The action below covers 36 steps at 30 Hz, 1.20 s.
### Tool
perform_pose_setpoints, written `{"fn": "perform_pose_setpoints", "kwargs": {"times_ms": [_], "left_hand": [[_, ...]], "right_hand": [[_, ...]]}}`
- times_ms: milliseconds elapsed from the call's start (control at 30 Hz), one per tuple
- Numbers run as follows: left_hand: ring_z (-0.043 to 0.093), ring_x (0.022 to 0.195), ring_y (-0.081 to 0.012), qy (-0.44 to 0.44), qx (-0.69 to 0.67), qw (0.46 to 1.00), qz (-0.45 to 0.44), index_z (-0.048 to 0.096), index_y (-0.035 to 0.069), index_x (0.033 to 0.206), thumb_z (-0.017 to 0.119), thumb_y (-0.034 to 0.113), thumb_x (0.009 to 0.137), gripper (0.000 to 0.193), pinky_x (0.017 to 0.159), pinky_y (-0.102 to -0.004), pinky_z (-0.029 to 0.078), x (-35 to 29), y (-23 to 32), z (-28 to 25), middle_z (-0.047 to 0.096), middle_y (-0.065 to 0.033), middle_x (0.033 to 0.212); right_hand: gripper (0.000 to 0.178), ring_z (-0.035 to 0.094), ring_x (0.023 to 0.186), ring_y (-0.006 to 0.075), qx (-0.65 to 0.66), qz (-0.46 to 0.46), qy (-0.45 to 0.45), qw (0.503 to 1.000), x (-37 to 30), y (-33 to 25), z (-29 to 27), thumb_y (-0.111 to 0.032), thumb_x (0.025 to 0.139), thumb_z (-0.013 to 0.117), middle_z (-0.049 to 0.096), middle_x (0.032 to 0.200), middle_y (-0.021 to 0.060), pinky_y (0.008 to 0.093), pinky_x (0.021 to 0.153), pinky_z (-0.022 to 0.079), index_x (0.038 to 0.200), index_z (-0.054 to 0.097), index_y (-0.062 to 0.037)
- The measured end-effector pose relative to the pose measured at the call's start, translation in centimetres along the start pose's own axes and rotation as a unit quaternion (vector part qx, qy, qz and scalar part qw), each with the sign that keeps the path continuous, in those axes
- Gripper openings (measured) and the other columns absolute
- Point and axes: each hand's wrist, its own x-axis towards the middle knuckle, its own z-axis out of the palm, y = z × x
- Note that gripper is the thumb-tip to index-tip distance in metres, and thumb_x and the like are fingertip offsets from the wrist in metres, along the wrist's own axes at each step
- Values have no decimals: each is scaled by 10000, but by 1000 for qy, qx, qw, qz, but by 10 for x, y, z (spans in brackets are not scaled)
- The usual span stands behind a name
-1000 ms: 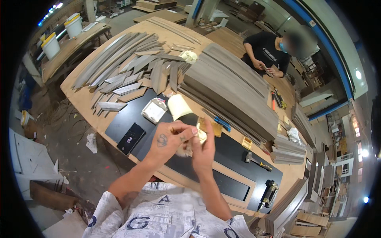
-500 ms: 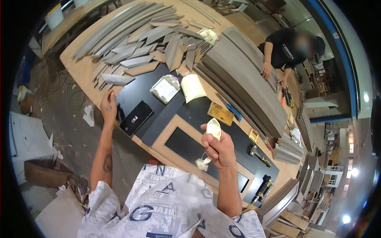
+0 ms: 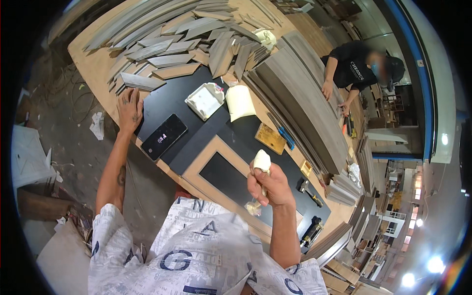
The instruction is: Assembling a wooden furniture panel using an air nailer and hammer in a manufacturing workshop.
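Note:
In my right hand is a small bag of pale yellow paste, squeezed in the closed fingers with its rounded top sticking up. Its thin, crumpled lower end hangs below my fist, above the black panel with a light wooden frame. My left hand lies on the table's left edge, fingers stretched out and holding nothing, beside the mitred grey strips. A black phone lies close to it. Farther in stand a white plastic tray and a bigger pale yellow bag.
Grey strips heap up at the far left; long grey boards are stacked on the right. A yellowish block, blue-handled pliers, a hammer and a black tool lie nearby. A co-worker leans over the boards.
My left hand has come down onto the table edge, its fingers straightening. My right hand still grips the small bag, now turned more upright. The view has shifted slightly.

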Motion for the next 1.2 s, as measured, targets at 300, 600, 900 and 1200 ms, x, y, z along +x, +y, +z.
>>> {"fn": "perform_pose_setpoints", "kwargs": {"times_ms": [300,600,900,1200], "left_hand": [[441,1230,-347,34,16,999,22,517,75,1343,605,212,904,468,1031,-482,362,-3,-6,5,488,-124,1337],[444,1242,-321,35,8,999,-6,542,88,1309,582,257,928,418,1033,-470,368,1,0,7,509,-94,1316],[431,1270,-297,22,11,999,-41,555,74,1311,532,301,938,437,1053,-463,346,-7,-2,5,515,-73,1335],[428,1271,-384,-1,8,999,-34,540,19,1311,568,305,896,505,1097,-493,307,-6,-3,6,494,-198,1348]], "right_hand": [[224,502,430,115,-113,-38,-27,993,16,16,4,-201,1008,527,621,730,136,229,393,389,1143,468,-31],[481,653,579,214,-512,-33,67,856,73,86,13,-365,963,626,669,774,154,331,549,507,1207,465,17],[359,601,677,105,-356,63,-26,932,93,131,18,-210,963,643,699,935,82,251,562,473,1277,605,-42],[391,558,697,86,-409,-22,41,911,101,156,29,-377,1044,482,691,908,41,240,590,456,1171,659,-52]]}}
